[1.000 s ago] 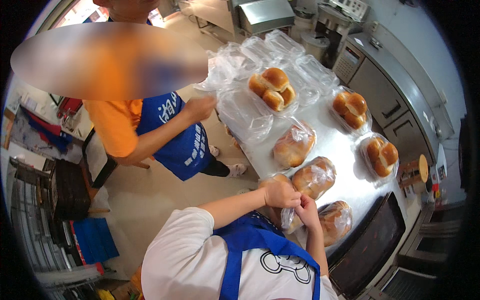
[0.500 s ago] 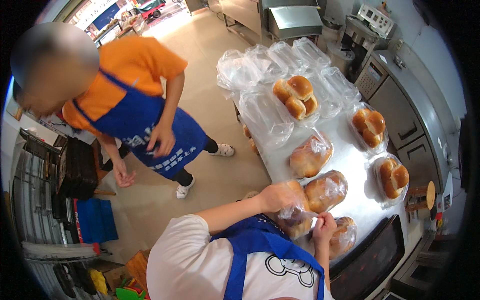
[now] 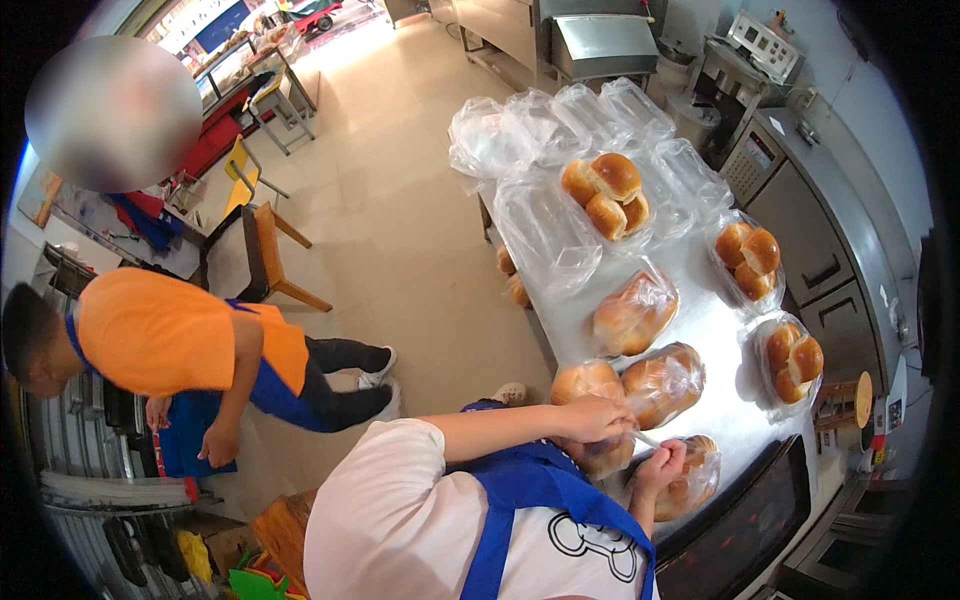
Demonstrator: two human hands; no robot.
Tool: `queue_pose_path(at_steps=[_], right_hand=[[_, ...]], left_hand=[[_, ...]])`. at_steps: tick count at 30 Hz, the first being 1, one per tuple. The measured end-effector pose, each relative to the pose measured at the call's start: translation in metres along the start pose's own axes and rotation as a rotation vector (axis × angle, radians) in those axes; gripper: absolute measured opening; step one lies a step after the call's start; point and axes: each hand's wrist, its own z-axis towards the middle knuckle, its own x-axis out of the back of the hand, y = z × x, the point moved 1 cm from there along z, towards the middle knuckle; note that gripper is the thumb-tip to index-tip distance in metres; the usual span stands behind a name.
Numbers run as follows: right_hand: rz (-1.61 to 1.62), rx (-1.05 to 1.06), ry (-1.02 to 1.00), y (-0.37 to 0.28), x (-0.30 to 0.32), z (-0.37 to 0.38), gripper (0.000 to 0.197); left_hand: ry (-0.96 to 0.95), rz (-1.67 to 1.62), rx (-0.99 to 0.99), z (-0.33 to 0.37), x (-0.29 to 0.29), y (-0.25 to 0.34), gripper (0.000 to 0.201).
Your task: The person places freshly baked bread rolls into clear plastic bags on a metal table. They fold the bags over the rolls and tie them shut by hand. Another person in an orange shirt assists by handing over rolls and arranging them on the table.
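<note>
Close in front of me, a bagged loaf (image 3: 588,381) of soft golden bread lies at the table's near edge. My left hand (image 3: 600,418) is closed over its clear bag, gripping the gathered plastic. My right hand (image 3: 662,464) pinches the other end of a thin whitish strip that stretches between both hands; it looks like the bag's twisted neck. Another bagged loaf (image 3: 664,384) touches this one on its far right side. A third bagged loaf (image 3: 694,480) lies beside my right hand, partly hidden by it.
On the metal table (image 3: 715,350) are more bagged breads, uncovered-looking rolls (image 3: 607,192) and several open clear bags (image 3: 545,235). A dark baking tray (image 3: 745,510) sits at the near right. At left, a co-worker in an orange shirt (image 3: 170,325) leans toward racks; a wooden chair (image 3: 285,255) stands behind.
My left hand has slid off the loaf's top toward the gathered bag end, and the strip between my hands shows more clearly. The co-worker has turned away and bent down at the left.
</note>
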Motion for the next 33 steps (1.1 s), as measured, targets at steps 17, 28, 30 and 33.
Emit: queue_pose_path(at_steps=[17, 28, 30, 33], right_hand=[[-0.372, 0.032, -0.590, -0.061, -0.022, -0.010, 0.035], [0.082, -0.249, -0.578, -0.062, -0.044, 0.014, 0.011], [-0.062, -0.199, -0.608, -0.087, -0.045, 0.022, 0.021], [-0.037, -0.231, -0.604, -0.077, -0.048, 0.019, 0.027]], left_hand=[[0.075, 0.040, -0.013, -0.016, -0.007, -0.016, 0.022], [0.002, 0.504, -0.305, 0.010, 0.000, 0.007, 0.007], [0.003, 0.525, -0.307, 0.007, 0.011, 0.014, 0.010], [-0.054, 0.482, -0.280, 0.009, -0.003, 0.016, 0.014]])
